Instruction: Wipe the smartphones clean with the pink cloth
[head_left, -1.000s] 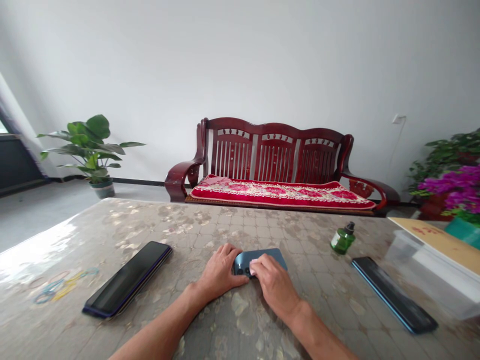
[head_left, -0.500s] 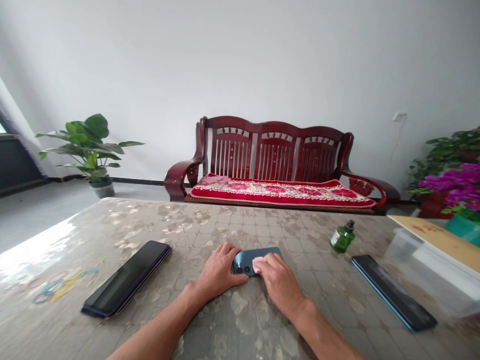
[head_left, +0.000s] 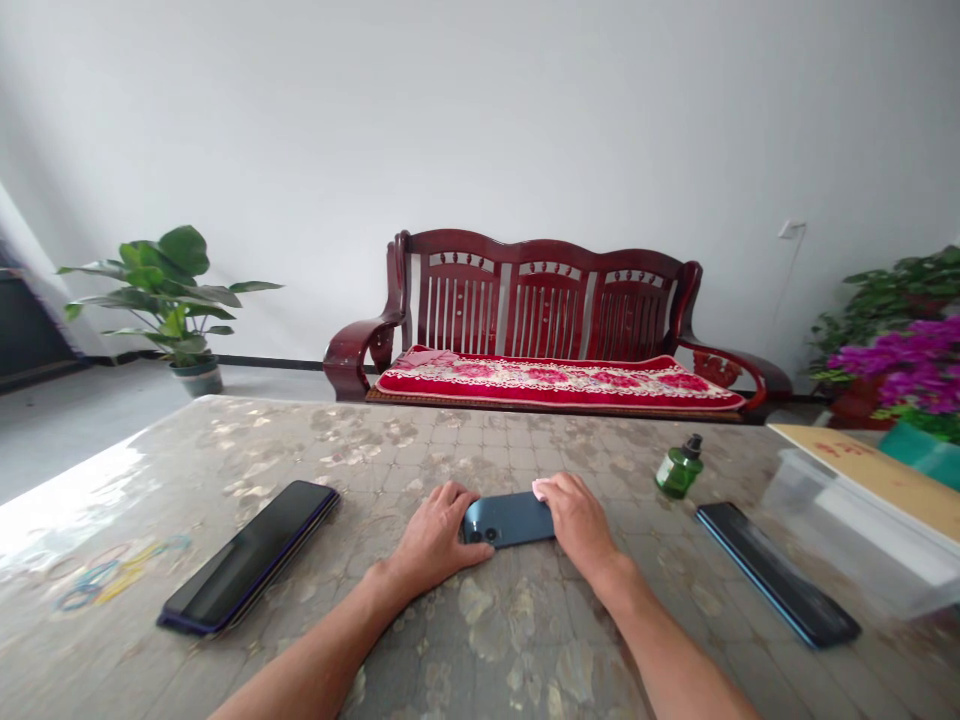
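Observation:
A blue-grey smartphone (head_left: pixel 517 520) lies on the patterned tablecloth (head_left: pixel 480 640) with its camera side up. My left hand (head_left: pixel 442 535) grips the phone's left end, thumb along the near edge by the lenses and fingers at the far edge. At the phone's right end is my right hand (head_left: pixel 579 525), its fingers closed on a small pale pink cloth (head_left: pixel 539 488). Most of the cloth is hidden by the fingers; a bit of it shows near the far right corner of the phone.
Left of my hands lies a dark phone (head_left: pixel 251 555), with coloured rubber bands (head_left: pixel 112 575) beyond it. On the right are a green spray bottle (head_left: pixel 679 467), another phone (head_left: pixel 776 572) and a clear plastic box (head_left: pixel 847 535). A wooden bench (head_left: pixel 540 300) stands behind the table.
My right hand has slid the pink cloth from the middle of the phone's back to its right end. My left hand keeps its hold on the phone. The view has shifted slightly.

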